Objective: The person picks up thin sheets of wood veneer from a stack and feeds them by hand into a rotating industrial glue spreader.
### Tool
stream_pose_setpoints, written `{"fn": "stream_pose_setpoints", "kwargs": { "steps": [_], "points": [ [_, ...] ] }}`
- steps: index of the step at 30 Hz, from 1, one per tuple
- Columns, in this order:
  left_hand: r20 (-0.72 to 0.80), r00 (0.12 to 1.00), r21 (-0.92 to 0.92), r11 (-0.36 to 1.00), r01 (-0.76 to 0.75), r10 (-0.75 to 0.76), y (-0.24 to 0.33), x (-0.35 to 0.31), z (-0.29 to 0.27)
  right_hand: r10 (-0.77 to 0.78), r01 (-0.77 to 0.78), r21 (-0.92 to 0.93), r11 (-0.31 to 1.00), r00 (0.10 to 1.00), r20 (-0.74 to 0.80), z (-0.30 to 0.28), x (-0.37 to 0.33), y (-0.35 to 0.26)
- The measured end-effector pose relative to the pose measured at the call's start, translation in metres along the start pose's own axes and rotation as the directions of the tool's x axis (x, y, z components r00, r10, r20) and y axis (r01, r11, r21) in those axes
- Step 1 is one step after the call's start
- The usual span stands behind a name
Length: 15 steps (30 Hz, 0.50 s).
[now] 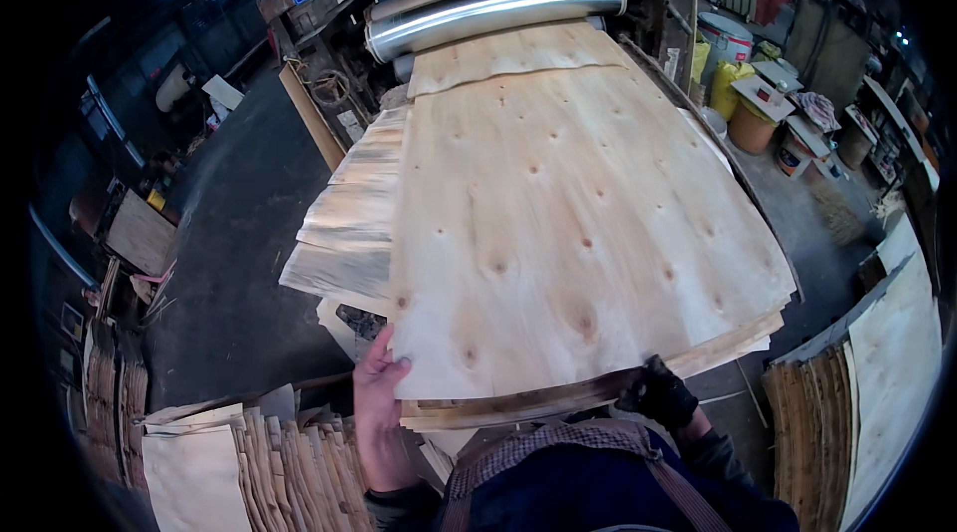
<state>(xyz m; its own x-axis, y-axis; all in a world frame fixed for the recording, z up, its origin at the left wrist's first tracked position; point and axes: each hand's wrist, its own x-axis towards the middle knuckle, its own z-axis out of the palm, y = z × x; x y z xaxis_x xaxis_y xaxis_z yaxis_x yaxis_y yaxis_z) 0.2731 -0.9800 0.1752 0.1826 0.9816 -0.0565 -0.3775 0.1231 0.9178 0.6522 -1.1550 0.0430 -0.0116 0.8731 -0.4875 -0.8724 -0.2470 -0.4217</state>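
Your bare left hand (377,384) at a corner of the veneer sheet (578,198), gloved right hand (660,396) at its near edge, grip of both unclear, shiny roller (498,13) beyond them

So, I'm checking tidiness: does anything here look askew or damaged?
Yes: ragged veneer sheets jut out beyond the left side of the large top sheet, fanned unevenly instead of lining up with it, so they look askew.

Wood sheet (543,203) lt tan w/ brn knots (586,243), roller (495,18) silver.
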Motion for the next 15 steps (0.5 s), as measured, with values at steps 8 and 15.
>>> {"fn": "stream_pose_setpoints", "kwargs": {
  "steps": [8,15],
  "points": [
    [-0.029,0.999,0.036,0.999,-0.032,0.033,-0.007,0.010,-0.034,-0.295,0.280,-0.195,0.940,0.954,-0.051,0.030,0.001,-0.039],
    [-0.254,0.963,0.832,0.529,0.169,0.093,-0.126,0.010,-0.076,-0.347,0.288,-0.448,0.846,0.937,-0.053,0.042,0.066,-0.075]
  ]
}}
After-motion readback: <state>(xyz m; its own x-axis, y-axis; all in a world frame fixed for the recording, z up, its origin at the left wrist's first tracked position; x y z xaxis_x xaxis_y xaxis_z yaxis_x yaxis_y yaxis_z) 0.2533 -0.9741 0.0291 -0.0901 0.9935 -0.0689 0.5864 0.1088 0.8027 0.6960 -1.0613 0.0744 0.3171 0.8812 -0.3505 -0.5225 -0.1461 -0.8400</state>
